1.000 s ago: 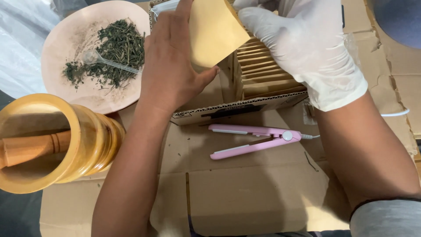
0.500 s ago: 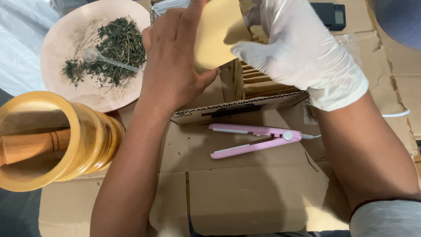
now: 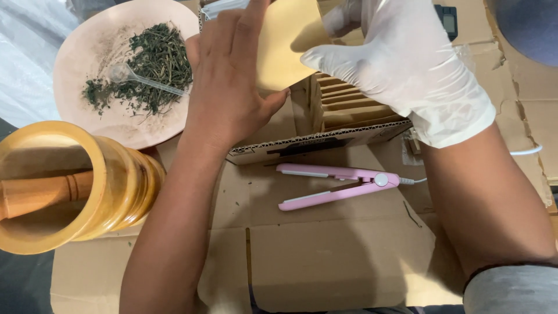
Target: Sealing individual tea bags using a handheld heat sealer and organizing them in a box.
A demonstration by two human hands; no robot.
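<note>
My bare left hand [image 3: 229, 81] holds a tan paper pouch [image 3: 285, 43] upright above an open cardboard box [image 3: 317, 139], thumb against the pouch's lower edge. My right hand [image 3: 407, 64], in a white glove, grips the pouch's upper right side. Inside the box stand several more tan pouches [image 3: 351, 104] in a row. A pink plate [image 3: 87, 64] at the upper left carries dried green herbs [image 3: 154, 64] and a clear plastic spoon [image 3: 145, 81].
A pink flat-iron style sealer [image 3: 337, 186] with a white cord lies on flattened cardboard [image 3: 325, 261] below the box. A wooden mortar [image 3: 75, 186] with a pestle [image 3: 35, 195] stands at the left. A small black digital scale [image 3: 446, 17] sits at the top right.
My gloved right hand has lifted off the row of pouches and shifted up onto the held pouch. The left hand and the pouch rose slightly.
</note>
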